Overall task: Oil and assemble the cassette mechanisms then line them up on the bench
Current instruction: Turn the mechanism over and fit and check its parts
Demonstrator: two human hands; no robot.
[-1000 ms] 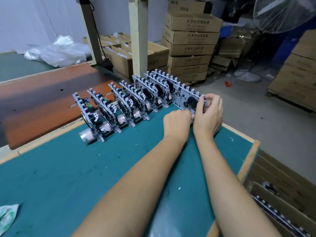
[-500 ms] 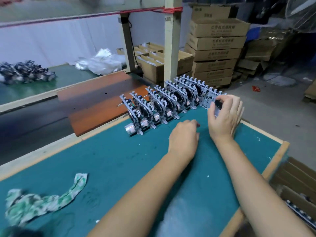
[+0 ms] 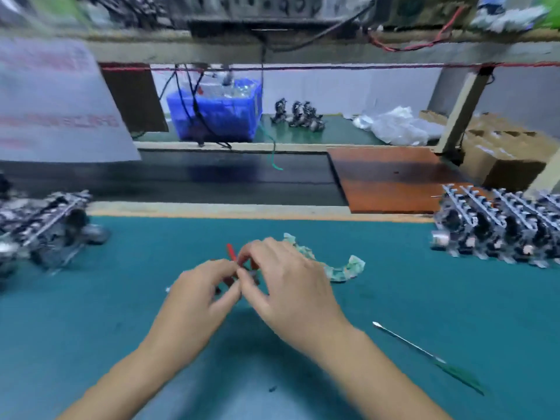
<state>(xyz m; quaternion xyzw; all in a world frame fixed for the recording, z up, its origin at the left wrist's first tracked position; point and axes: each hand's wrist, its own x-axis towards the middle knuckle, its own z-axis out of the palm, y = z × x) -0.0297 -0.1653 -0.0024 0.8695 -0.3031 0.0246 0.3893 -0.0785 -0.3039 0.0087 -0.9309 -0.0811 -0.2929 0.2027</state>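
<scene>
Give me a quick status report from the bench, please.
Left hand and right hand together pinching a small red-handled tool. Mechanism row lined up at right; loose pile at left. Rag beside hands, nothing blocking.

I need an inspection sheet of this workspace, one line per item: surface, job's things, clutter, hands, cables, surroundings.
Surface: green bench mat.
Job's things: row of cassette mechanisms standing at right; loose pile of mechanisms at left.
Clutter: crumpled rag; thin metal tool.
Hands: left hand and right hand together pinch a small red-handled item; blurred.
Cables: black cables over blue crate.
Surroundings: plastic bags, cardboard boxes.
</scene>
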